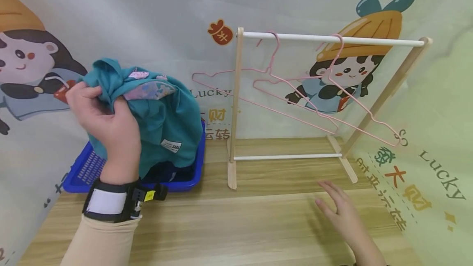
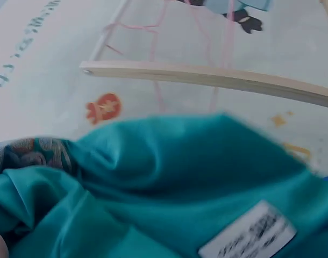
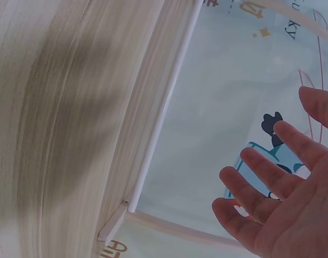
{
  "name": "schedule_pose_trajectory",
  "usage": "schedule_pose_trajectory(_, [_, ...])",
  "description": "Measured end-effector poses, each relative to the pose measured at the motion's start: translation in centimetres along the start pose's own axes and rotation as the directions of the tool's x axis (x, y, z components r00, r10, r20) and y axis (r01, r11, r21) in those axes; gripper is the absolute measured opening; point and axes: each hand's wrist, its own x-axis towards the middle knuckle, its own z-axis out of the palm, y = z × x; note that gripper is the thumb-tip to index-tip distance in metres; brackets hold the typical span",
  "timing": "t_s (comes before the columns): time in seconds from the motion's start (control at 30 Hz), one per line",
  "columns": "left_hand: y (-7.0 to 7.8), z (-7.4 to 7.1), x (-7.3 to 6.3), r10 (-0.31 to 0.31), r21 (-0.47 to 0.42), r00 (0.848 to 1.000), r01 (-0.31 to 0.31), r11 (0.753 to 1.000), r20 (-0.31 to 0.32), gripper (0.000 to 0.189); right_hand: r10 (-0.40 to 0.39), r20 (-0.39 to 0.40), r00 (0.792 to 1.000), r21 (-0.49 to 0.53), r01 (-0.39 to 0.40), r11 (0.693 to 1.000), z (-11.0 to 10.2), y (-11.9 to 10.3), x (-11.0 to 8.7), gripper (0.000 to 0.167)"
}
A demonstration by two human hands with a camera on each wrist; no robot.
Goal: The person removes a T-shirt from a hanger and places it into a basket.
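Note:
My left hand (image 1: pixel 107 114) pinches a bunched teal garment (image 1: pixel 166 122) by its upper edge and holds it over a blue basket (image 1: pixel 192 184). A patterned patch (image 1: pixel 149 90) and a white printed label (image 1: pixel 171 145) show on the cloth, which fills the lower part of the left wrist view. The garment's exact kind is hidden by its folds. My right hand (image 1: pixel 341 214) hovers above the table at the lower right, holding nothing. Its fingers are spread and slightly bent in the right wrist view.
A small wooden rack (image 1: pixel 236 93) with a white top rail (image 1: pixel 295 37) stands right of the basket. Two pink hangers, a left one (image 1: pixel 292 117) and a right one (image 1: pixel 363 128), hang from the rail. Printed cloth (image 1: pixel 155 19) backs the wooden table (image 1: pixel 221 225).

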Motion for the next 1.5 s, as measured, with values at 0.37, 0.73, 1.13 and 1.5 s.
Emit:
schedule_pose_trajectory(0.37, [-7.7,-3.5,-3.3,-0.165,0.364,0.978,0.109,0.925,0.129,0.006,-0.002,0.004,1.0,0.002,0.002,1.0,0.4,-0.2,0.0,0.049])
schedule_pose_trajectory(0.73, [-12.2,-8.3,-6.0,-0.623,0.817,0.692,0.084,0.57,0.364,0.03,-0.001,0.017,1.0,-0.007,0.002,1.0,0.4,-0.2,0.2,0.05])
schedule_pose_trajectory(1.13, [-13.6,-9.5,-7.6,-0.817,0.89,0.353,-0.196,0.413,0.457,0.042,-0.013,0.027,1.0,-0.002,0.014,1.0,0.4,-0.7,0.4,0.049])
schedule_pose_trajectory(1.5, [-12.6,-10.4,-7.8,-0.794,0.873,0.363,-0.226,0.433,0.488,0.051,-0.069,0.017,0.997,-0.031,0.069,0.997,0.5,-1.0,1.5,0.05])
